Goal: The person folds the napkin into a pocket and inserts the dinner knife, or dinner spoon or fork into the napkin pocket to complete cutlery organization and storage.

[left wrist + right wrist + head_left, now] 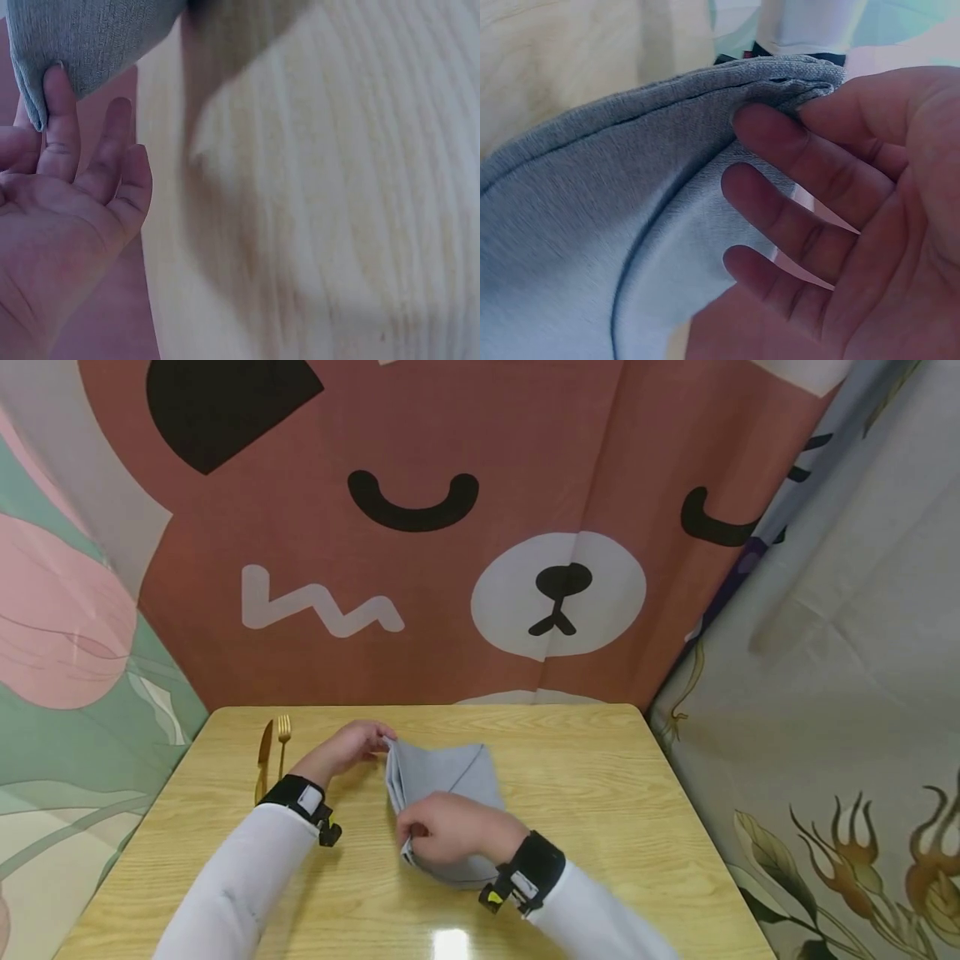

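A folded grey cloth napkin [442, 768] is held up at its left edge, above the wooden table. My left hand [351, 748] pinches its far left corner. In the left wrist view that corner of the napkin [97, 45] sits between thumb and finger, while the other fingers are loosely spread. My right hand [461, 828] grips the near left corner. The right wrist view shows thumb and index finger pinching the layered edge of the napkin [660, 112], with the remaining fingers lightly bent beside it. Part of the napkin is hidden behind the right hand.
At the table's far left lie a gold knife [264, 756] and a gold fork [283, 735], side by side, their lower ends partly behind the left arm. Beyond the wooden table [600, 810] hangs a brown bear-print curtain [435, 668]. A flowered cloth [810, 693] hangs along the right.
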The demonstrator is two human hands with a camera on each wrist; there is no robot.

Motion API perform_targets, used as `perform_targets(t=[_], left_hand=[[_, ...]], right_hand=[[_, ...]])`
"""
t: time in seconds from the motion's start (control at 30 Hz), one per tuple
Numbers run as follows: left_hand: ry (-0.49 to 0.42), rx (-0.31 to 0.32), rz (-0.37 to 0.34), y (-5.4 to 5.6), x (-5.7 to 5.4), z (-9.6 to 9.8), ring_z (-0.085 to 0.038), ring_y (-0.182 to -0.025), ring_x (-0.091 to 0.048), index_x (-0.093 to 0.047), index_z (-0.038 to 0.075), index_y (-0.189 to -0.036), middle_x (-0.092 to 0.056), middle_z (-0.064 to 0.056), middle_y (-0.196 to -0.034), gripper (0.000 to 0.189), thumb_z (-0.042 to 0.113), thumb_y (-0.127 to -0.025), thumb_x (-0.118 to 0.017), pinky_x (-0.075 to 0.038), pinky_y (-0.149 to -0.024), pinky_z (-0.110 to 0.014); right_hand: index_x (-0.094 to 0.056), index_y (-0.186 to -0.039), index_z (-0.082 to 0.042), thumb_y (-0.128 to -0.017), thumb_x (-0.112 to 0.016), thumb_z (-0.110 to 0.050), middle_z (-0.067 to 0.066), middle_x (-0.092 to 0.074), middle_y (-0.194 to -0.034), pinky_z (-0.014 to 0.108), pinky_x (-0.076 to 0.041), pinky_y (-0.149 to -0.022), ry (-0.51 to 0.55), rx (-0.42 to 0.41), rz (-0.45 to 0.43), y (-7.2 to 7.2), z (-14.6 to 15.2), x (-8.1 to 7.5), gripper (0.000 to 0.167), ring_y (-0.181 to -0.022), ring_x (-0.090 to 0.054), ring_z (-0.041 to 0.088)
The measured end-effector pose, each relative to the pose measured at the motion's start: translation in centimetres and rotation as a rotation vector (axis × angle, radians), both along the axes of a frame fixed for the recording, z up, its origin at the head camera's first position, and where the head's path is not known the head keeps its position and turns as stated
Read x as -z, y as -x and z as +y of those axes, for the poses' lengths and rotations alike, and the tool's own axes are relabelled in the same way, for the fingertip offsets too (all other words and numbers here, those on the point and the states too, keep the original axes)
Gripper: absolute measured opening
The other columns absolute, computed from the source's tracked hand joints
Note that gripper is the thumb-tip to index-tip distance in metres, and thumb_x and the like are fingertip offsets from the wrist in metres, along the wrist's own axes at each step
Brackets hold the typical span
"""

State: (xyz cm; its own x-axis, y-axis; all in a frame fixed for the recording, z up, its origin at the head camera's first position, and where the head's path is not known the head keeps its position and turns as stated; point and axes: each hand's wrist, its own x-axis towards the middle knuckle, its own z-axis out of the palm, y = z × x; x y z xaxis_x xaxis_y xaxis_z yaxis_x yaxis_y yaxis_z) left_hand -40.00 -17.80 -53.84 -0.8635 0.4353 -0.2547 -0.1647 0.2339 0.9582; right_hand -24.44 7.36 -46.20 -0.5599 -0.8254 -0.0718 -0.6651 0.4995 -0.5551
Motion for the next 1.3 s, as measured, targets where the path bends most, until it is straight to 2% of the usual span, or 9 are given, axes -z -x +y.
perform_targets(t=[0.2, 0.37, 0.47, 0.57, 0.67, 0.87, 1.1, 1.17, 1.3], left_hand=[[0.015, 0.059, 0.015, 0.0, -0.4, -0.7, -0.011, -0.11, -0.066, -0.056, -0.006, -0.136, -0.07, -0.002, -0.124, 0.034, 0.006, -0.105, -0.049, -0.042, -0.112, -0.062], [-0.017, 0.015, 0.051, -0.3, -1.4, -0.7, -0.011, -0.105, -0.066, -0.064, 0.002, -0.123, -0.071, 0.005, -0.11, 0.023, 0.011, -0.104, -0.056, -0.044, -0.11, -0.062], [-0.033, -0.006, 0.071, -0.5, -2.1, -0.6, -0.01, -0.103, -0.066, -0.066, 0.009, -0.116, -0.069, 0.008, -0.105, 0.016, 0.011, -0.103, -0.056, -0.049, -0.106, -0.057], [-0.025, -0.022, 0.104, -0.5, -2.7, -0.4, -0.01, -0.102, -0.066, -0.065, 0.01, -0.113, -0.068, 0.007, -0.105, 0.013, 0.012, -0.103, -0.057, -0.054, -0.099, -0.05], [-0.011, -0.031, 0.15, -0.7, -3.5, -0.2, -0.011, -0.103, -0.067, -0.063, 0.007, -0.115, -0.066, 0.005, -0.108, 0.014, 0.013, -0.103, -0.058, -0.056, -0.096, -0.048], [-0.006, -0.059, 0.216, -1.0, -4.8, 0.3, -0.015, -0.109, -0.064, -0.06, 0.005, -0.117, -0.064, 0.0, -0.114, 0.019, 0.018, -0.105, -0.056, -0.052, -0.103, -0.057], [-0.004, -0.108, 0.285, -0.9, -6.0, 0.8, -0.012, -0.117, -0.059, -0.065, 0.007, -0.112, -0.064, -0.009, -0.139, 0.018, 0.019, -0.105, -0.053, -0.051, -0.091, -0.039], [-0.022, -0.123, 0.295, -1.0, -6.4, 1.0, -0.012, -0.114, -0.061, -0.064, 0.005, -0.111, -0.066, -0.012, -0.136, 0.018, 0.018, -0.106, -0.053, -0.052, -0.089, -0.036], [-0.106, -0.165, 0.303, -1.0, -7.2, 1.8, -0.011, -0.1, -0.066, -0.063, 0.0, -0.109, -0.073, -0.009, -0.114, 0.018, 0.014, -0.105, -0.052, -0.056, -0.084, -0.031]], right_hand=[[-0.071, -0.096, -0.026, -0.095, -0.057, -0.007, -0.014, -0.06, -0.079, 0.015, -0.045, -0.061, 0.013, 0.001, 0.016, 0.2, 0.8, -1.4, 0.024, -0.067, -0.05, -0.003], [-0.07, -0.095, -0.026, -0.095, -0.057, -0.007, -0.015, -0.06, -0.077, 0.014, -0.045, -0.061, 0.033, -0.003, 0.045, 0.3, 1.5, -2.7, 0.023, -0.065, -0.05, -0.003], [-0.07, -0.095, -0.025, -0.094, -0.058, -0.007, -0.015, -0.062, -0.079, 0.014, -0.045, -0.062, 0.044, -0.008, 0.057, 0.4, 1.7, -3.5, 0.022, -0.066, -0.051, -0.003], [-0.07, -0.096, -0.024, -0.095, -0.058, -0.007, -0.016, -0.064, -0.083, 0.014, -0.047, -0.063, 0.056, -0.016, 0.052, 0.5, 1.7, -4.1, 0.021, -0.069, -0.053, -0.003], [-0.07, -0.096, -0.024, -0.096, -0.058, -0.008, -0.016, -0.065, -0.086, 0.014, -0.048, -0.063, 0.068, -0.025, 0.053, 0.5, 1.7, -4.7, 0.02, -0.071, -0.055, -0.003], [-0.07, -0.095, -0.021, -0.095, -0.058, -0.007, -0.013, -0.07, -0.089, 0.012, -0.049, -0.068, 0.11, -0.051, 0.082, 0.4, 1.4, -5.9, 0.019, -0.076, -0.058, -0.005], [-0.07, -0.096, -0.021, -0.096, -0.059, -0.008, -0.013, -0.07, -0.09, 0.01, -0.048, -0.072, 0.152, -0.075, 0.125, 0.1, 0.8, -7.2, 0.017, -0.078, -0.058, -0.006], [-0.07, -0.097, -0.021, -0.097, -0.06, -0.008, -0.013, -0.07, -0.09, 0.01, -0.048, -0.071, 0.163, -0.084, 0.134, 0.1, 0.5, -7.7, 0.017, -0.076, -0.058, -0.005], [-0.07, -0.098, -0.02, -0.098, -0.06, -0.01, -0.013, -0.071, -0.091, 0.011, -0.047, -0.07, 0.167, -0.09, 0.14, -0.1, -0.2, -9.0, 0.015, -0.075, -0.057, -0.005]])
